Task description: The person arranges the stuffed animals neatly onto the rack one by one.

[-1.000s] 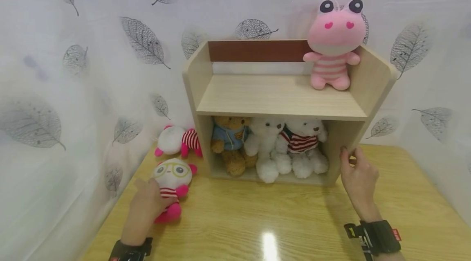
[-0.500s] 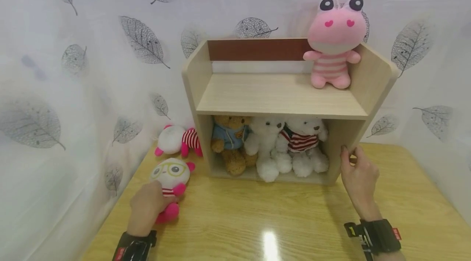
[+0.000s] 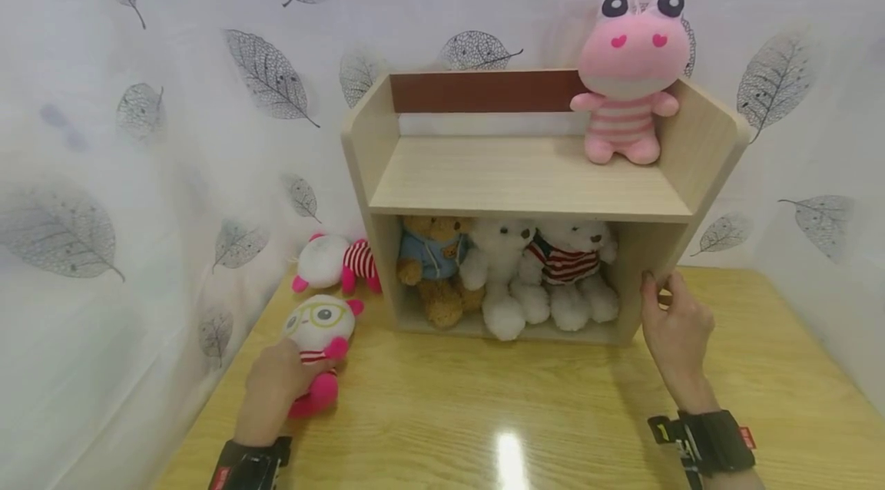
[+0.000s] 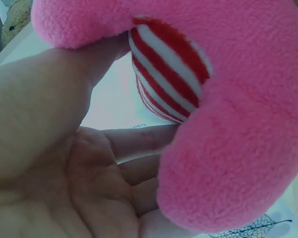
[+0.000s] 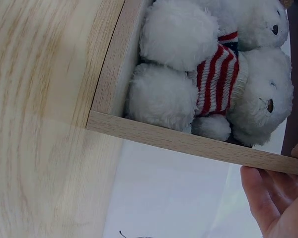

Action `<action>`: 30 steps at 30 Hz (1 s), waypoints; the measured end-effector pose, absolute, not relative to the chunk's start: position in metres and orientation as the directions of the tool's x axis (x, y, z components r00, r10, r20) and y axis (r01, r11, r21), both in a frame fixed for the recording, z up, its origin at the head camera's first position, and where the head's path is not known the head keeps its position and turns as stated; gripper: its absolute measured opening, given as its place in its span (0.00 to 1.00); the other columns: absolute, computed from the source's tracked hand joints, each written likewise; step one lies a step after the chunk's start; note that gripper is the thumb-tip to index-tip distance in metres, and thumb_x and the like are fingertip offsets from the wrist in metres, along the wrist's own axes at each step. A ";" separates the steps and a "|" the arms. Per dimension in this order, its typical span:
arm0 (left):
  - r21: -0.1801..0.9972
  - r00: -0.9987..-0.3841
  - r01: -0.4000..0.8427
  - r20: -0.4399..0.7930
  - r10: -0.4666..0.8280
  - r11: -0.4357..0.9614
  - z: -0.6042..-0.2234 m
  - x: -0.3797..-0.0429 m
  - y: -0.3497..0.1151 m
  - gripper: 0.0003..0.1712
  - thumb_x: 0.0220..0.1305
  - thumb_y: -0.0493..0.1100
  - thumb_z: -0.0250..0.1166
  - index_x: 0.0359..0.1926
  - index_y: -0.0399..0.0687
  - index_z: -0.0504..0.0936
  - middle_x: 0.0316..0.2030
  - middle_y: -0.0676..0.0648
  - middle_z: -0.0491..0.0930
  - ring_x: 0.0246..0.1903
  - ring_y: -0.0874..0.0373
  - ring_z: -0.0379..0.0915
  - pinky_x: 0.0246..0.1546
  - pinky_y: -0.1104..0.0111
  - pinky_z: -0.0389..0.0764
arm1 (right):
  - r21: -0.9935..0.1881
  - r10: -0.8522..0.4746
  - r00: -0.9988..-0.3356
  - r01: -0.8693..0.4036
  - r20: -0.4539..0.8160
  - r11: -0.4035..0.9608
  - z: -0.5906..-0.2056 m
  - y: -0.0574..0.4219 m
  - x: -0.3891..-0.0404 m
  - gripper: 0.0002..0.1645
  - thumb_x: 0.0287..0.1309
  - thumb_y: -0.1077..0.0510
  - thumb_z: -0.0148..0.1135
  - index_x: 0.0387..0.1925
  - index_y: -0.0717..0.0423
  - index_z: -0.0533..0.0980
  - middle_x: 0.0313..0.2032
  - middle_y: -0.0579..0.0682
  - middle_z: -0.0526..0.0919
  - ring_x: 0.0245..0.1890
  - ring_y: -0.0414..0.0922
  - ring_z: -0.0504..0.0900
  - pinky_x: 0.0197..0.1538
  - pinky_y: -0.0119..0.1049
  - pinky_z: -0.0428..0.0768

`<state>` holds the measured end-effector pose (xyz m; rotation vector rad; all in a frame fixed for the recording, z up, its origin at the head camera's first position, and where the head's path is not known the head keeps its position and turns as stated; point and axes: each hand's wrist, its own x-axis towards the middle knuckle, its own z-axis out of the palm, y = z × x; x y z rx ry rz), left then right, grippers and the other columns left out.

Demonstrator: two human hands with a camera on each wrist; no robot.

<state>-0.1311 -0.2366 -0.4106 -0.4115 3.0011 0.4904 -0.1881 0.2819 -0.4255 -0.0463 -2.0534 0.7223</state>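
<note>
On the left side of the table, my left hand (image 3: pixel 280 381) grips a panda plush (image 3: pixel 319 325) with yellow glasses and pink limbs. In the left wrist view, thumb and fingers (image 4: pixel 139 144) go round its red-and-white striped body (image 4: pixel 169 69). My right hand (image 3: pixel 677 329) pinches the front edge of the right side panel of a pale wooden shelf (image 3: pixel 525 175). The right wrist view has the thumb inside that panel (image 5: pixel 188 141) and the fingers (image 5: pixel 260 196) outside. Behind the held plush, a second striped panda plush (image 3: pixel 325 263) lies against the shelf's left side.
A pink striped plush (image 3: pixel 625 91) with big eyes sits at the right of the upper shelf. Below are a brown teddy bear (image 3: pixel 435 259) in a blue hoodie, a white bear (image 3: pixel 505 275) and another white bear (image 3: pixel 574 267) in a striped sweater. A leaf-patterned curtain (image 3: pixel 207 129) surrounds the table.
The held panda plush has shifted slightly left and turned a little in my left hand. My right hand keeps its hold on the shelf panel.
</note>
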 end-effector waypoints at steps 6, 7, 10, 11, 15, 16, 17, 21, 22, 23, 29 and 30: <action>0.308 -0.960 -0.274 -0.149 -0.238 0.911 -0.410 -0.135 -0.238 0.37 0.54 0.58 0.75 0.42 0.24 0.76 0.33 0.30 0.80 0.32 0.43 0.77 0.34 0.50 0.80 | -0.499 0.291 -0.566 -0.252 0.771 0.829 -0.425 0.283 -0.188 0.12 0.65 0.62 0.61 0.39 0.71 0.79 0.36 0.67 0.88 0.24 0.67 0.85 0.27 0.16 0.65; 0.311 -0.958 -0.278 -0.156 -0.240 0.909 -0.410 -0.135 -0.239 0.37 0.54 0.57 0.75 0.42 0.24 0.76 0.33 0.31 0.80 0.32 0.43 0.76 0.34 0.51 0.79 | -0.495 0.287 -0.566 -0.254 0.773 0.831 -0.425 0.283 -0.188 0.12 0.65 0.62 0.61 0.39 0.71 0.79 0.36 0.68 0.88 0.23 0.67 0.85 0.26 0.16 0.65; 0.331 -0.954 -0.291 -0.168 -0.248 0.898 -0.412 -0.135 -0.242 0.33 0.56 0.56 0.73 0.41 0.26 0.77 0.32 0.33 0.79 0.31 0.45 0.76 0.33 0.54 0.78 | -0.486 0.276 -0.564 -0.262 0.778 0.833 -0.425 0.284 -0.188 0.12 0.64 0.62 0.61 0.39 0.72 0.79 0.36 0.69 0.88 0.23 0.67 0.86 0.25 0.17 0.65; 0.342 -0.953 -0.296 -0.170 -0.252 0.892 -0.413 -0.134 -0.243 0.32 0.56 0.56 0.72 0.40 0.27 0.77 0.32 0.35 0.79 0.31 0.46 0.76 0.32 0.56 0.78 | -0.484 0.274 -0.563 -0.263 0.780 0.835 -0.425 0.284 -0.188 0.12 0.64 0.62 0.61 0.39 0.72 0.79 0.36 0.69 0.88 0.23 0.67 0.86 0.25 0.18 0.66; 0.402 -0.956 -0.291 -0.151 -0.251 0.868 -0.418 -0.133 -0.247 0.32 0.58 0.57 0.70 0.42 0.28 0.78 0.33 0.36 0.81 0.32 0.47 0.78 0.32 0.58 0.78 | -0.478 0.267 -0.561 -0.269 0.783 0.836 -0.425 0.283 -0.188 0.12 0.64 0.62 0.61 0.38 0.72 0.79 0.35 0.69 0.88 0.22 0.67 0.86 0.24 0.19 0.66; 0.417 -0.959 -0.283 -0.138 -0.247 0.864 -0.419 -0.133 -0.248 0.33 0.58 0.58 0.69 0.44 0.28 0.78 0.34 0.35 0.82 0.34 0.47 0.79 0.33 0.58 0.79 | -0.478 0.268 -0.560 -0.270 0.784 0.836 -0.425 0.283 -0.188 0.12 0.64 0.62 0.61 0.38 0.71 0.79 0.35 0.69 0.88 0.22 0.67 0.86 0.25 0.19 0.66; 0.432 -0.961 -0.276 -0.126 -0.246 0.858 -0.419 -0.133 -0.249 0.34 0.58 0.58 0.69 0.46 0.28 0.78 0.36 0.34 0.83 0.35 0.46 0.80 0.35 0.56 0.81 | -0.478 0.268 -0.559 -0.271 0.785 0.835 -0.425 0.283 -0.188 0.12 0.64 0.62 0.61 0.38 0.71 0.79 0.35 0.69 0.88 0.22 0.67 0.86 0.25 0.18 0.66; 0.476 -0.963 -0.263 -0.073 -0.261 0.839 -0.419 -0.133 -0.249 0.40 0.61 0.62 0.67 0.53 0.27 0.77 0.44 0.29 0.84 0.42 0.40 0.82 0.43 0.50 0.82 | -0.482 0.272 -0.558 -0.272 0.784 0.833 -0.426 0.283 -0.188 0.11 0.64 0.62 0.61 0.37 0.71 0.79 0.35 0.68 0.88 0.23 0.67 0.85 0.26 0.16 0.66; 0.488 -0.962 -0.262 -0.061 -0.268 0.832 -0.418 -0.133 -0.249 0.40 0.62 0.62 0.67 0.55 0.27 0.77 0.46 0.29 0.84 0.44 0.39 0.82 0.45 0.49 0.82 | -0.486 0.276 -0.559 -0.270 0.782 0.831 -0.426 0.282 -0.188 0.11 0.64 0.62 0.61 0.37 0.71 0.79 0.35 0.68 0.88 0.23 0.67 0.85 0.26 0.16 0.65; 0.501 -0.961 -0.260 -0.050 -0.273 0.825 -0.417 -0.133 -0.249 0.41 0.62 0.63 0.66 0.55 0.28 0.77 0.48 0.28 0.83 0.46 0.38 0.82 0.46 0.48 0.82 | -0.489 0.277 -0.561 -0.271 0.780 0.829 -0.426 0.283 -0.188 0.11 0.64 0.62 0.61 0.37 0.71 0.79 0.35 0.68 0.88 0.23 0.67 0.85 0.26 0.15 0.65; 0.662 -0.943 -0.246 0.008 -0.334 0.708 -0.409 -0.129 -0.245 0.45 0.65 0.67 0.64 0.66 0.34 0.74 0.57 0.30 0.82 0.56 0.37 0.81 0.55 0.47 0.81 | -0.500 0.279 -0.572 -0.274 0.772 0.822 -0.427 0.283 -0.188 0.11 0.64 0.62 0.61 0.37 0.72 0.78 0.36 0.69 0.88 0.23 0.67 0.86 0.26 0.12 0.63; 0.693 -0.936 -0.238 0.024 -0.352 0.681 -0.407 -0.128 -0.244 0.45 0.65 0.67 0.65 0.67 0.36 0.73 0.57 0.31 0.82 0.56 0.38 0.82 0.56 0.48 0.81 | -0.501 0.281 -0.573 -0.271 0.770 0.822 -0.427 0.283 -0.188 0.12 0.64 0.62 0.61 0.37 0.72 0.79 0.37 0.69 0.88 0.23 0.67 0.86 0.26 0.12 0.63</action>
